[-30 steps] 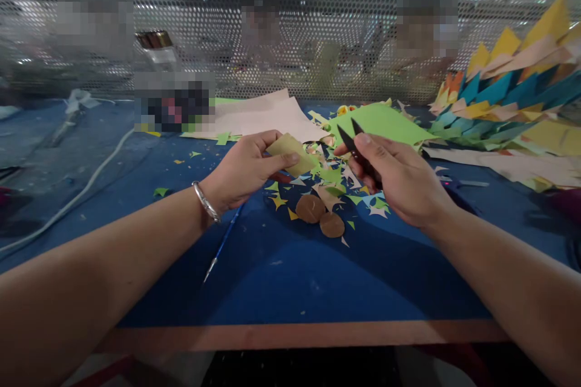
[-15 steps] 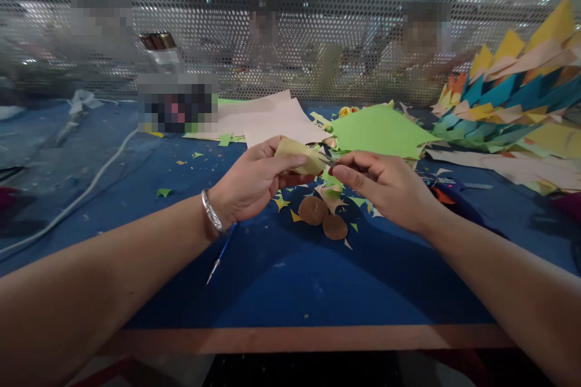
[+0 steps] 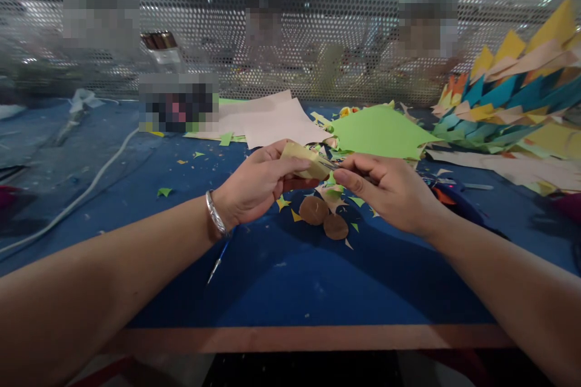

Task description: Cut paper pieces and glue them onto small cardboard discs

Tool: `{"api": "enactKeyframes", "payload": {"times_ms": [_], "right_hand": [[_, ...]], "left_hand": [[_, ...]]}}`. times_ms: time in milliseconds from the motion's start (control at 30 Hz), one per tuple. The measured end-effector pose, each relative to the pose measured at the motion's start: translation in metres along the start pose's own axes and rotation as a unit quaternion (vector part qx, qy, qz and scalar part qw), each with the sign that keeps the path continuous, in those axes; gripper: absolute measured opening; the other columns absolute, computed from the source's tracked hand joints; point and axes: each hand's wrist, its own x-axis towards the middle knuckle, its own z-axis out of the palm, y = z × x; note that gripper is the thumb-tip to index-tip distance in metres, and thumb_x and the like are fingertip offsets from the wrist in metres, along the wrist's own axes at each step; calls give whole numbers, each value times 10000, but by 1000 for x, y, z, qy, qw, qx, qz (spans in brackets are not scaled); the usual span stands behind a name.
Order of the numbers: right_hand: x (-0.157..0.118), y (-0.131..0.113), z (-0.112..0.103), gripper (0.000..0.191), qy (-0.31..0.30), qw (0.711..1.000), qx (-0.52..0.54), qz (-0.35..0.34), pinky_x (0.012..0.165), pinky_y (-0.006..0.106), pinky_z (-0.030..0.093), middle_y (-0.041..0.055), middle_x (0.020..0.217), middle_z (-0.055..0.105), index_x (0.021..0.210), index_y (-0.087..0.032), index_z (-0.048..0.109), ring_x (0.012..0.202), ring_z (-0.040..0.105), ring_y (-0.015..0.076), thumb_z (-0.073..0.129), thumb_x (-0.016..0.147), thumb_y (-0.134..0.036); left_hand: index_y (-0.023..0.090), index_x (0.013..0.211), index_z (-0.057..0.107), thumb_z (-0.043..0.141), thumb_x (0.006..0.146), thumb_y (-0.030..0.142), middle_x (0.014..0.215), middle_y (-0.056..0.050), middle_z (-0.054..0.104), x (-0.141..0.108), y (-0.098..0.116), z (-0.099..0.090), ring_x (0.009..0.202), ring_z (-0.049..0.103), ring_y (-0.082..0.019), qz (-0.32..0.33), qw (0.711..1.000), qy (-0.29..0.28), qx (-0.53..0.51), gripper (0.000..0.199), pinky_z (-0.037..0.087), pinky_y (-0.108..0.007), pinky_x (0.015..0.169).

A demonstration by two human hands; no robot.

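My left hand [image 3: 258, 184] pinches a small pale yellow piece of paper [image 3: 297, 154] between thumb and fingers. Facing it, my right hand [image 3: 385, 190] is closed on small metal scissors [image 3: 327, 164], whose blades lie at the paper's right edge; the handles are hidden in my fingers. Below the hands, two brown paper discs [image 3: 313, 210] rest on the blue table [image 3: 281, 290], among small green, yellow and pink scraps. A blue pen-like tool [image 3: 218, 261] with a metal tip lies beneath my left wrist.
Pink sheets [image 3: 276, 118] and a green sheet [image 3: 381, 130] lie behind the hands. Pointed, layered coloured paper [image 3: 517, 91] stands at the right. A white cable [image 3: 102, 172] crosses the left side. Behind a perforated metal screen [image 3: 308, 30], people are dimly visible.
My left hand and the yellow paper have moved slightly right and down. The scissors' blades now sit a little lower, at the paper's edge. The discs and sheets have stayed in place.
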Motion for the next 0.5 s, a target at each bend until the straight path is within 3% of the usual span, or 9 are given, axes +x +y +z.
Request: {"api": "enactKeyframes", "payload": {"times_ms": [500], "right_hand": [[0,2,-1,457,-4,1000,-21,-4,478,277,234,-50,576,380,752,-197,588,494,339,90,523,954,-601]], "left_hand": [[143,806,617,619,846,88,850,-37,710,0,0,0,844,683,-153,3,1000,-7,-4,68,585,-325,842]]}}
